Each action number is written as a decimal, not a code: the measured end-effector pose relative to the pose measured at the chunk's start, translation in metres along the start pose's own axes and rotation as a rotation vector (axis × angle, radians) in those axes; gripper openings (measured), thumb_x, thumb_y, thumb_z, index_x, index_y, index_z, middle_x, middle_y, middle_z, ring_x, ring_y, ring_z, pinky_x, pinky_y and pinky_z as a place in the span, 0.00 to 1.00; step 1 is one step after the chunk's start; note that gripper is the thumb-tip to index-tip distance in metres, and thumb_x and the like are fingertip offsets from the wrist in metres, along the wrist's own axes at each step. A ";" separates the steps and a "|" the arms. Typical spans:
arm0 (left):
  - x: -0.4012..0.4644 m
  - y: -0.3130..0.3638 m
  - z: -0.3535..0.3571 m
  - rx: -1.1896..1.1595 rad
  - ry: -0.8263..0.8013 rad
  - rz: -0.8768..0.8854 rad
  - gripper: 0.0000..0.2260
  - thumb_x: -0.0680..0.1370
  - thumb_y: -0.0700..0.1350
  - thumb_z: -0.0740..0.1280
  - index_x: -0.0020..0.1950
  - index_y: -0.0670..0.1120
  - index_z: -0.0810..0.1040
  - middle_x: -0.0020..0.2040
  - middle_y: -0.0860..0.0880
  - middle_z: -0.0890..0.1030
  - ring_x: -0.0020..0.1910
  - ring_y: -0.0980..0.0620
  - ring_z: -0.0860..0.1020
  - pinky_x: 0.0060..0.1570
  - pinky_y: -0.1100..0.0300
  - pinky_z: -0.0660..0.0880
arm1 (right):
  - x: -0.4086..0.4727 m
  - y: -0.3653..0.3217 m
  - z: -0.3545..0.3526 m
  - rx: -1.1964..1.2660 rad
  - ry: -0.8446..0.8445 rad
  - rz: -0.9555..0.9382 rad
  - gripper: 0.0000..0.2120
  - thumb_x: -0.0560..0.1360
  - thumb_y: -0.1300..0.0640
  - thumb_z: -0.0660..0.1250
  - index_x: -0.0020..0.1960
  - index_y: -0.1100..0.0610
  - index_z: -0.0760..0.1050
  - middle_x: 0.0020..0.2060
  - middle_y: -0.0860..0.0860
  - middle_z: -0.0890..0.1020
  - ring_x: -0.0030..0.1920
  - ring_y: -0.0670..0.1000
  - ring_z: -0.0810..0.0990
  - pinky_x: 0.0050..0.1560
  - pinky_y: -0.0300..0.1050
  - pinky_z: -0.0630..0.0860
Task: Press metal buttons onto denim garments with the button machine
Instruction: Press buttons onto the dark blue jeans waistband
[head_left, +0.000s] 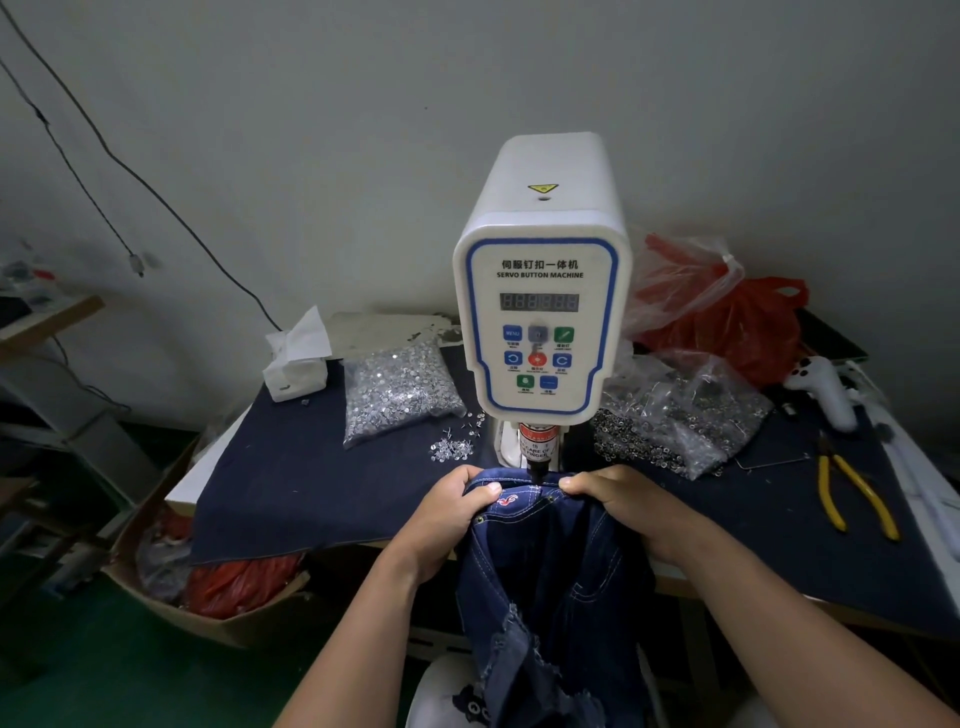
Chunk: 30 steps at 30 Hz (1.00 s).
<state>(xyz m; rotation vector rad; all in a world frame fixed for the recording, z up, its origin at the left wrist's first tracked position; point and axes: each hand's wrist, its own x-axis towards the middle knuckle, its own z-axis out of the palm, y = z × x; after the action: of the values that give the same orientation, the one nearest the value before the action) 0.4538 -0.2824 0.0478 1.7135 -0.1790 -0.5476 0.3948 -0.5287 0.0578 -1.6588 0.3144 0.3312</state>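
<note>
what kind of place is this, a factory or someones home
Most likely a small garment workshop. A white button machine stands on a cloth-covered table, clear bags of metal buttons lie beside it, and both hands hold a denim garment under its press.

Both forearms reach forward and up toward the button machine (540, 306), converging just below its press head. The left hand (447, 512) sits to the left of the head, fingers curled under and thumb on top, pinching the denim garment (550, 571) at its waistband. The right hand (621, 501) mirrors it to the right of the head, thumb pressed flat on the waistband edge, fingers wrapped beneath. Both wrists are bare.
</note>
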 end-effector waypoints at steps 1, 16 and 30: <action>0.000 0.000 0.000 0.008 0.008 -0.001 0.10 0.81 0.47 0.68 0.59 0.42 0.80 0.55 0.41 0.87 0.51 0.48 0.84 0.62 0.42 0.78 | 0.000 0.000 0.000 0.002 0.002 -0.001 0.24 0.64 0.42 0.74 0.47 0.62 0.85 0.45 0.61 0.87 0.44 0.57 0.87 0.45 0.44 0.79; 0.005 -0.005 0.000 -0.051 -0.021 -0.025 0.17 0.75 0.50 0.70 0.59 0.42 0.80 0.54 0.40 0.87 0.50 0.48 0.85 0.61 0.41 0.79 | 0.003 0.005 0.000 0.023 -0.010 -0.015 0.23 0.63 0.42 0.75 0.46 0.61 0.86 0.45 0.62 0.87 0.43 0.56 0.86 0.45 0.44 0.79; 0.009 -0.010 -0.002 -0.059 -0.027 -0.024 0.17 0.74 0.52 0.71 0.58 0.43 0.80 0.54 0.41 0.87 0.51 0.46 0.85 0.62 0.38 0.78 | 0.002 0.005 0.000 0.023 -0.024 0.004 0.21 0.65 0.42 0.74 0.48 0.59 0.86 0.46 0.61 0.87 0.45 0.57 0.87 0.45 0.43 0.80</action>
<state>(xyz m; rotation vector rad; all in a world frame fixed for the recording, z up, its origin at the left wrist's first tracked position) 0.4605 -0.2821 0.0366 1.6537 -0.1601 -0.5883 0.3951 -0.5297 0.0524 -1.6310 0.3031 0.3489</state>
